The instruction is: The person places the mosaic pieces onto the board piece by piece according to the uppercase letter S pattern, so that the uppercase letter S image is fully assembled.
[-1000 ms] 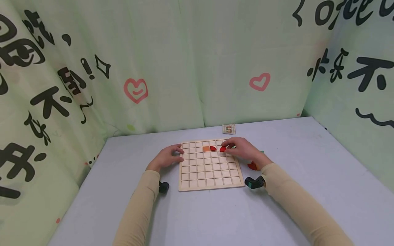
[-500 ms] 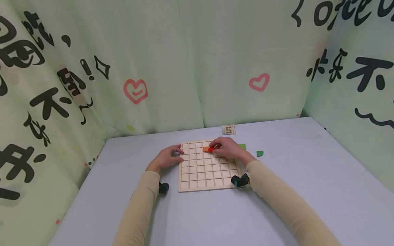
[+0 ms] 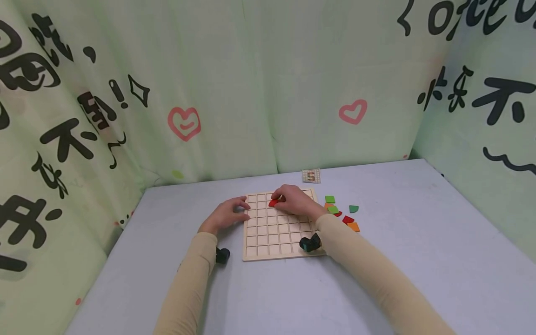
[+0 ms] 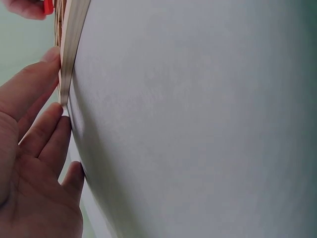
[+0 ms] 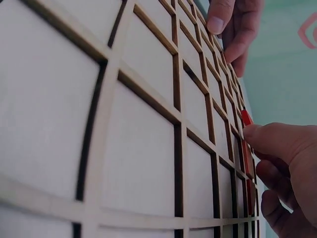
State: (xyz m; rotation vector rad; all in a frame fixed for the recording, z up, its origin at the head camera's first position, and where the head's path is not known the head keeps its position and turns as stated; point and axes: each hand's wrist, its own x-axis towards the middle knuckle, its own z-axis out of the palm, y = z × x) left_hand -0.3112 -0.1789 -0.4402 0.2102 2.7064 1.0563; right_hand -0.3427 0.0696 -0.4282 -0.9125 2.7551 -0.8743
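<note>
A square wooden grid board [image 3: 268, 239] lies on the table, its cells edged by raised slats. At its left edge rests my left hand [image 3: 226, 215], fingertips and thumb against the rim; the left wrist view shows these fingers [image 4: 42, 131] fairly straight along the wooden edge. My right hand [image 3: 296, 201] reaches over the upper part of the board and pinches a small red tile [image 3: 273, 203] close over a cell. In the right wrist view the thumb presses on that red tile [image 5: 246, 118], and another red tile [image 5: 249, 198] sits in the grid nearer the camera.
Right of the board lie several loose tiles: green [image 3: 330, 199], dark green [image 3: 353, 209], red [image 3: 348, 219] and orange [image 3: 353, 226]. A small pattern card [image 3: 311, 176] lies behind the board. Printed curtains [image 3: 268, 93] hang around the table's back and sides.
My right hand has moved left across the board with the red tile, past the orange and red tiles, uncovering the loose tiles at the right. The left hand stays at the board's edge.
</note>
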